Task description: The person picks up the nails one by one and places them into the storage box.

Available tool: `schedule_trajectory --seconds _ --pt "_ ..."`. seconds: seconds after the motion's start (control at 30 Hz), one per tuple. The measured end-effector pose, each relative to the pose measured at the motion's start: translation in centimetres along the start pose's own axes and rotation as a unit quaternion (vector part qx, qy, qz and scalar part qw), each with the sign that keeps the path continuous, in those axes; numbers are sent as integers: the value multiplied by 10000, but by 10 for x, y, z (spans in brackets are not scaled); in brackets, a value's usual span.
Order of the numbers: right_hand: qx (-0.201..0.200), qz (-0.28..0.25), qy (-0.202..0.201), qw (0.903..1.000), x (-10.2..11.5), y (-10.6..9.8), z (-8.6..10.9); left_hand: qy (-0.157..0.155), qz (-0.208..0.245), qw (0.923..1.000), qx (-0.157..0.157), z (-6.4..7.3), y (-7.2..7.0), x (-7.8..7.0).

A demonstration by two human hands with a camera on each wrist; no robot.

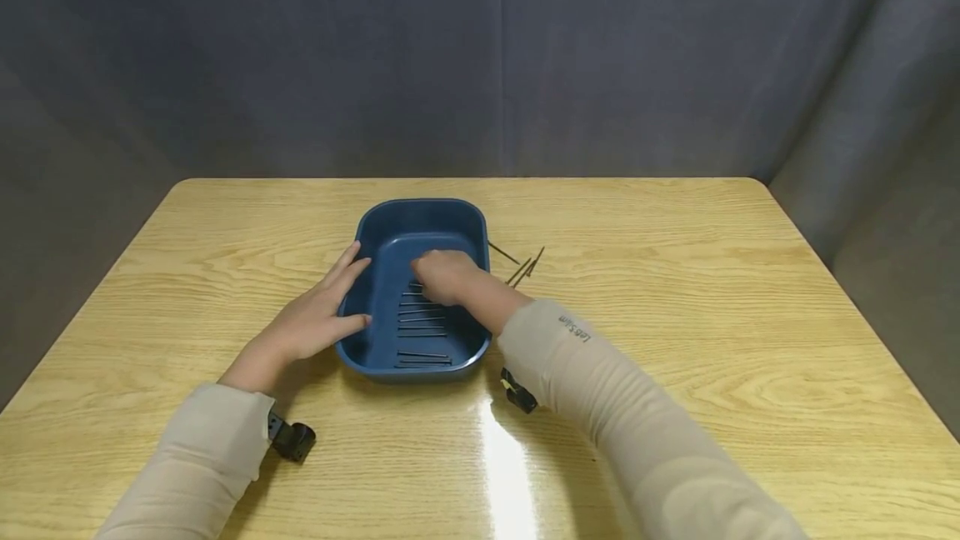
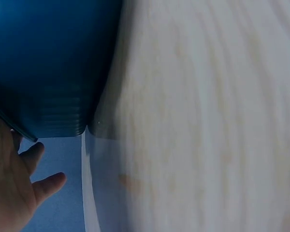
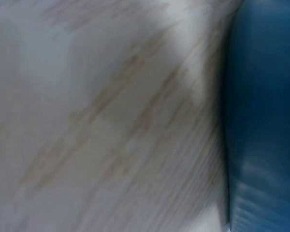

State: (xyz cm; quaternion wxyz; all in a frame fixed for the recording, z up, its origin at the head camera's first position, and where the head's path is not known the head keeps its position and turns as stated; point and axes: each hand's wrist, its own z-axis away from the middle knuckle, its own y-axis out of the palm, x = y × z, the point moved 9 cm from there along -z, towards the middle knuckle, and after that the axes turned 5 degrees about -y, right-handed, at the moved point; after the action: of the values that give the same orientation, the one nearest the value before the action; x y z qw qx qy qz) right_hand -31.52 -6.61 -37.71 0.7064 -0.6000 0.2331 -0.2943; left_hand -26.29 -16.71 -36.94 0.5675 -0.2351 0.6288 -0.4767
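Observation:
A blue rectangular tub (image 1: 423, 373) with rounded corners stands on the table. On its floor several thin dark nails (image 1: 422, 327) lie crosswise in a rough column. My left hand (image 1: 318, 315) rests at the tub's left rim, fingers spread and thumb reaching over the edge; the left wrist view shows that hand (image 2: 12, 181) beside the rim. Inside the tub, my right hand (image 1: 450, 277) reaches down over the far end of the column with its fingers bent. Its fingertips are hidden, so whether they pinch a nail does not show. The right wrist view lacks the hand.
Several loose nails (image 1: 525, 267) lie crossed on the wooden table (image 1: 712, 315), just right of the tub. A grey curtain (image 1: 480, 57) hangs behind the table. Black wrist cameras (image 1: 292, 440) sit at both cuffs, low over the tabletop.

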Motion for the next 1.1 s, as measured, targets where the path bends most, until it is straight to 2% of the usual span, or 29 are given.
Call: schedule_trajectory --seconds 0.4,0.53,0.87,1.1 --pt "-70 32 53 10000 1 -3 0 14 53 10000 12 1 0 0" --pt "-141 -186 39 9997 1 -9 3 31 67 10000 17 0 1 -1" --pt "-874 -784 7 9931 -1 -44 22 -19 89 10000 -18 1 0 -2" --pt "-1255 -1145 -68 9854 -6 -53 39 -51 126 9999 1 2 0 -2"
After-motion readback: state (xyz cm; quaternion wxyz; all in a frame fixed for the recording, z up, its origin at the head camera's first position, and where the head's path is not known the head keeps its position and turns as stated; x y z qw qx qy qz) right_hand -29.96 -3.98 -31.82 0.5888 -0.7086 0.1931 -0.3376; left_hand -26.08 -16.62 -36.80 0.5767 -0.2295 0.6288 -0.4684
